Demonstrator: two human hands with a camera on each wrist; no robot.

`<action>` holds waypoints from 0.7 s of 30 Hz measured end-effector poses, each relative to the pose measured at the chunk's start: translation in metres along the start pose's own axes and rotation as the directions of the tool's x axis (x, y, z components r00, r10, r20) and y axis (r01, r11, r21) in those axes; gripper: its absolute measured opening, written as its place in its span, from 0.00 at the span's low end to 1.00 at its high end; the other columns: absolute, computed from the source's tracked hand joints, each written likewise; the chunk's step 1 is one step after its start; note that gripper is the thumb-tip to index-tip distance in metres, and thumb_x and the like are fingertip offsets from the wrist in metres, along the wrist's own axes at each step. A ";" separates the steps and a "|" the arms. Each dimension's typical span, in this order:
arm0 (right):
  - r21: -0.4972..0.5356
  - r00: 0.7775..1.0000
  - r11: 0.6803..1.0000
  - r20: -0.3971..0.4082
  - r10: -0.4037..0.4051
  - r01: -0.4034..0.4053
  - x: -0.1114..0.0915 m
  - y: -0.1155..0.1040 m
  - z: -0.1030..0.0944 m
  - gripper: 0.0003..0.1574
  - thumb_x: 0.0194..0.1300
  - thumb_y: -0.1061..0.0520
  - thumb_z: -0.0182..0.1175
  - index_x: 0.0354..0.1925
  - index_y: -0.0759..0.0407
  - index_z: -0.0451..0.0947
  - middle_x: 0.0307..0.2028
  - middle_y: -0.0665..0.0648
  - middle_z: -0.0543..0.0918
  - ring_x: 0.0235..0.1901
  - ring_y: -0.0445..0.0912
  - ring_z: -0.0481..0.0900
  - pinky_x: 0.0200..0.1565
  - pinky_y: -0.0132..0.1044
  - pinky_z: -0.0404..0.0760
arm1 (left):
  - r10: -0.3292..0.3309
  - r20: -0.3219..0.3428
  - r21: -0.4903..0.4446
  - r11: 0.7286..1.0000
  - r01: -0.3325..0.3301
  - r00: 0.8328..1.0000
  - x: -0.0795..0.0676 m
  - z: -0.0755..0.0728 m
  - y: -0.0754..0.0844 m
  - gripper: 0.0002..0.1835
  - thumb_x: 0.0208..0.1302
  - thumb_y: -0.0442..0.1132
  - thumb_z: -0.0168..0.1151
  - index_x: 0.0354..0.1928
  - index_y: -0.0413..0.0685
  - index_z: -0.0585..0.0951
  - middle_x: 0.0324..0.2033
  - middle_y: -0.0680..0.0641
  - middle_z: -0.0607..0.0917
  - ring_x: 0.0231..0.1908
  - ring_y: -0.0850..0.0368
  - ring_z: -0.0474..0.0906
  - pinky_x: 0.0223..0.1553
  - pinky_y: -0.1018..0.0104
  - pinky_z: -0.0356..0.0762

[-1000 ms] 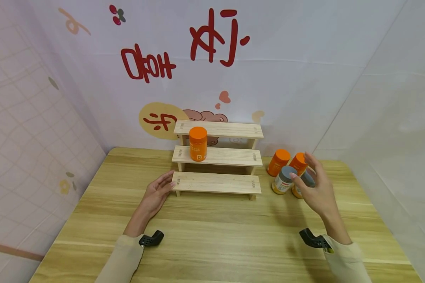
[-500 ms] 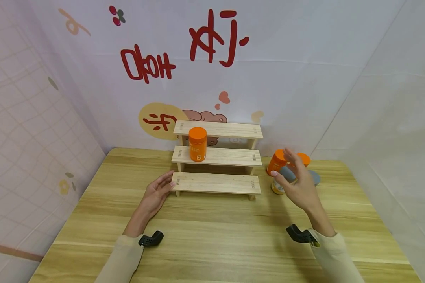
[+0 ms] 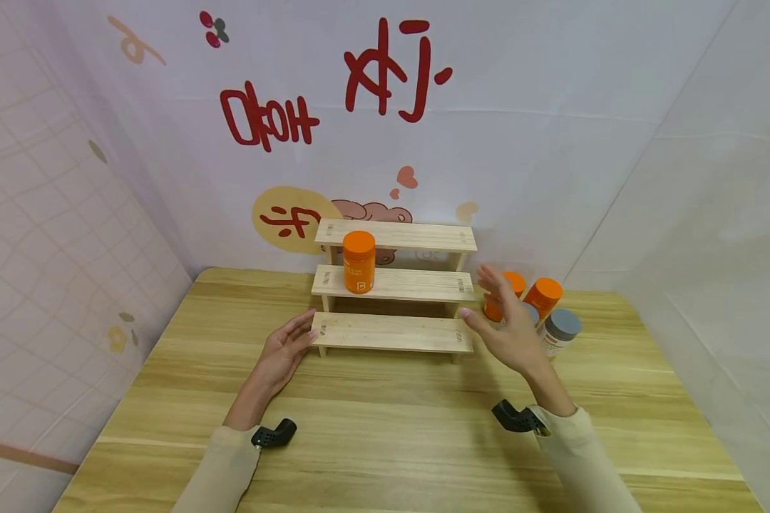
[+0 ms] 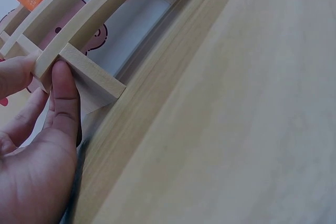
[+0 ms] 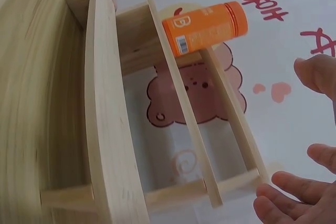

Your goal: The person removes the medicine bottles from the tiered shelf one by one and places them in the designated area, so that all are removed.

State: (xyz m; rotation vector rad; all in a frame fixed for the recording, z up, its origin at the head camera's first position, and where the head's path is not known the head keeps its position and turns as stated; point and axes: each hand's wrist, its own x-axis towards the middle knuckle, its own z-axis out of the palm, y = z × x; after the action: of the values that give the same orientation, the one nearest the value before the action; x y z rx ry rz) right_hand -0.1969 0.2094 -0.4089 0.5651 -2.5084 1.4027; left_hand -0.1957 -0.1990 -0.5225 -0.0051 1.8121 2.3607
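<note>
A three-step wooden display rack point(image 3: 391, 332) stands against the back wall. At the left end of its lowest step, my left hand point(image 3: 285, 352) pinches the board; the left wrist view has the thumb point(image 4: 16, 76) on one face and a finger point(image 4: 64, 95) on the other. One orange jar point(image 3: 358, 262) stands upright on the middle step, toward its left end. My right hand point(image 3: 508, 332) is just off the rack's right end, fingers spread and holding nothing. In the right wrist view its fingers point(image 5: 294, 195) are apart, with the rack beside them.
Right of the rack, behind my right hand, stand another orange jar point(image 3: 515, 283), an orange-lidded jar point(image 3: 544, 293) and a grey-lidded jar point(image 3: 560, 329). A second grey lid point(image 3: 530, 312) is mostly hidden by the hand. A printed cloth wall point(image 3: 539, 142) rises behind the wooden table point(image 3: 372, 442).
My right hand has moved left from over the group of jars to the rack's right end, with nothing in it. The left hand and the jar on the rack stay where they were.
</note>
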 end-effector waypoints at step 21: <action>0.142 0.995 0.990 0.097 -0.015 0.001 0.025 -0.015 0.053 0.48 0.69 0.54 0.68 0.78 0.40 0.56 0.75 0.57 0.66 0.74 0.58 0.66 0.73 0.59 0.67 | 0.002 0.003 0.004 1.000 -0.002 1.000 0.000 0.000 0.000 0.35 0.74 0.31 0.60 0.78 0.38 0.59 0.56 0.52 0.75 0.55 0.68 0.76 0.54 0.78 0.78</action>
State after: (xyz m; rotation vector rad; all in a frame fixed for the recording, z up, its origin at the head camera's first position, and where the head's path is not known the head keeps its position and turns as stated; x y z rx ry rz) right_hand -0.2131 0.1520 -0.4161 0.6849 -2.4912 1.5965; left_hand -0.1954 -0.1990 -0.5222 0.0005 1.8164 2.3568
